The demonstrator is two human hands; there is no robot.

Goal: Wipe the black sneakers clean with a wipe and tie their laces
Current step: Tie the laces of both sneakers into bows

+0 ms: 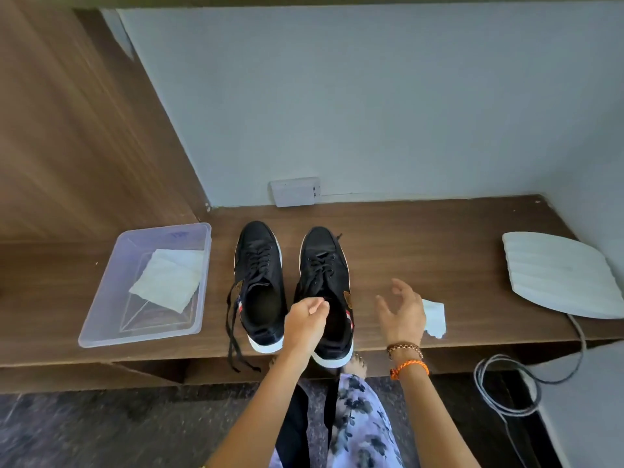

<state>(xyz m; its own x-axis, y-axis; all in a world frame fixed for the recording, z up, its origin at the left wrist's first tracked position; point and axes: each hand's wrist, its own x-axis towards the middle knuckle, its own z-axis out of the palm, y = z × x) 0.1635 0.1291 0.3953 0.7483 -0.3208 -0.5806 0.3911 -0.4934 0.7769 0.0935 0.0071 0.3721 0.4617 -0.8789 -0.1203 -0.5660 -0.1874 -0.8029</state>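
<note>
Two black sneakers with white soles stand side by side on the wooden shelf (422,251), toes toward the wall. The left sneaker (258,265) has loose laces (233,332) hanging over the shelf's front edge. Over the opening of the right sneaker (324,265), my left hand (305,320) is closed, pinching a thin lace end. My right hand (401,310) hovers just right of that shoe, fingers spread, holding nothing. A crumpled white wipe (435,317) lies on the shelf, partly hidden behind my right hand.
A clear plastic tub (101,319) at the left holds a flat white wipe (167,280). A white ridged pad (560,278) lies at the right, its grey cable (506,383) coiling down to the floor. A wall socket (295,191) sits behind the shoes. My foot shows below the shelf.
</note>
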